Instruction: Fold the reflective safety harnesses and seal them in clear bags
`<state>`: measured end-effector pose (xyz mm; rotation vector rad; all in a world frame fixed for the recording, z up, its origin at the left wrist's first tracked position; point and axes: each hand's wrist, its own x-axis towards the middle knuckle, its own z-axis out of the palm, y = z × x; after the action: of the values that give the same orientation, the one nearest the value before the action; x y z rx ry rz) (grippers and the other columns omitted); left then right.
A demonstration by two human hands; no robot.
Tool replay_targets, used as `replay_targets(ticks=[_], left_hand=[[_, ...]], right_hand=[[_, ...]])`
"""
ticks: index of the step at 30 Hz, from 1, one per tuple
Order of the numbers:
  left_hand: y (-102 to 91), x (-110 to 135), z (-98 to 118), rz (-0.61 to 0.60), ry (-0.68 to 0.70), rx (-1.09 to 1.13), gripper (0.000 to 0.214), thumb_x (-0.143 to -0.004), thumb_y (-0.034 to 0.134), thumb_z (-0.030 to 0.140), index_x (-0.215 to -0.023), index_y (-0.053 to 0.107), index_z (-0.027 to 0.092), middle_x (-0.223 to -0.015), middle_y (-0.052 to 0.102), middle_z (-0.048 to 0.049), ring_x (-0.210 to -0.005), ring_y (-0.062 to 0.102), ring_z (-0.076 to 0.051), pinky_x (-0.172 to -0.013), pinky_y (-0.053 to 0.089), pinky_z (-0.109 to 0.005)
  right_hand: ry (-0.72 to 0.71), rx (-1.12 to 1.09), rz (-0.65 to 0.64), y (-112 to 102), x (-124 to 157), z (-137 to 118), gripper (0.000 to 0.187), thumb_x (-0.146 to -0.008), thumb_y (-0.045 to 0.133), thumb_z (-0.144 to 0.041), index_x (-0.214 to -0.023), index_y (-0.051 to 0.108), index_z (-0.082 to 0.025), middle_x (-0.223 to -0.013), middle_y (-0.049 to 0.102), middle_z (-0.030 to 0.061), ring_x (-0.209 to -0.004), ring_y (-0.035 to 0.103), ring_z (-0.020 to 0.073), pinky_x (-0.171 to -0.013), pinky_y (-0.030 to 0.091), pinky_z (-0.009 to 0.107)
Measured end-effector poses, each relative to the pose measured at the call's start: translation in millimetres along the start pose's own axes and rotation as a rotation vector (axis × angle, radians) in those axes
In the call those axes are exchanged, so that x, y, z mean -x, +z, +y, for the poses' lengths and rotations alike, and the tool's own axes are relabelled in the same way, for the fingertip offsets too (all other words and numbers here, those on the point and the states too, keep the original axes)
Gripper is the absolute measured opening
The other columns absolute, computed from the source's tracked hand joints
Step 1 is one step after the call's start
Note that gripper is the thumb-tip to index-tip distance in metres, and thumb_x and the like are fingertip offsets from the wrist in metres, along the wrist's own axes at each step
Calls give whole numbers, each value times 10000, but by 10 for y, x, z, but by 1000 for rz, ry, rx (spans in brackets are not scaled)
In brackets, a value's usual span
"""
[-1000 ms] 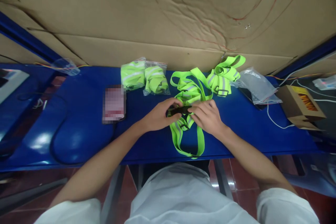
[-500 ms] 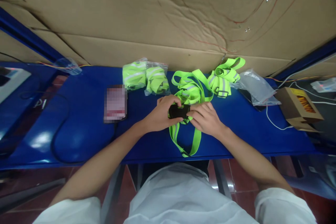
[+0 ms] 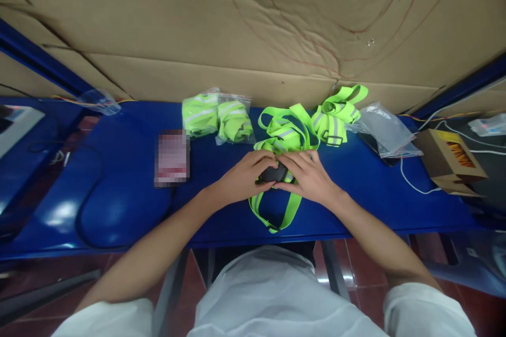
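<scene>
My left hand (image 3: 242, 176) and my right hand (image 3: 309, 176) meet over the middle of the blue table (image 3: 118, 189). Both are closed on a neon green reflective strap vest (image 3: 282, 139), pinching a black part (image 3: 272, 174) of it between the fingertips. Two loops of the strap (image 3: 276, 216) hang toward the table's front edge. Another loose strap vest (image 3: 336, 116) lies behind, to the right.
Two bagged vests (image 3: 217, 118) lie at the back left of centre. A blurred phone (image 3: 172, 158) lies to the left. Empty clear bags (image 3: 381, 129) and a small cardboard box (image 3: 450, 160) with a white cable sit at the right. Cardboard covers the wall behind.
The hanging strap loops have been drawn up and are shorter. Both hands have closed tighter over the black part, which is less exposed than half a second ago.
</scene>
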<state>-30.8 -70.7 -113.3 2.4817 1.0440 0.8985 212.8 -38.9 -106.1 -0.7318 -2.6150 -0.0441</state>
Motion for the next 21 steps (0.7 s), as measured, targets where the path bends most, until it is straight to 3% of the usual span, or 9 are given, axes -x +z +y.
replay_targets(ticks=[11, 21], left_hand=[[87, 1, -64, 62, -17, 50, 352, -856, 731, 220, -1169, 569, 215, -1242, 619, -134, -1213, 619, -285, -1063, 544, -477], [51, 2, -62, 82, 55, -26, 332, -866, 696, 186, -1171, 567, 208, -1256, 623, -135, -1218, 623, -283, -1050, 551, -468]], right_hand=[[-29, 25, 11, -1, 0, 30, 650, -1010, 577, -607, -1419, 576, -102, -1312, 696, 174, -1139, 649, 300, -946, 415, 432], [-11, -15, -6, 14, 5, 29, 665, -1004, 595, -604, -1453, 554, -116, -1345, 677, 185, -1182, 645, 311, -1014, 397, 454]])
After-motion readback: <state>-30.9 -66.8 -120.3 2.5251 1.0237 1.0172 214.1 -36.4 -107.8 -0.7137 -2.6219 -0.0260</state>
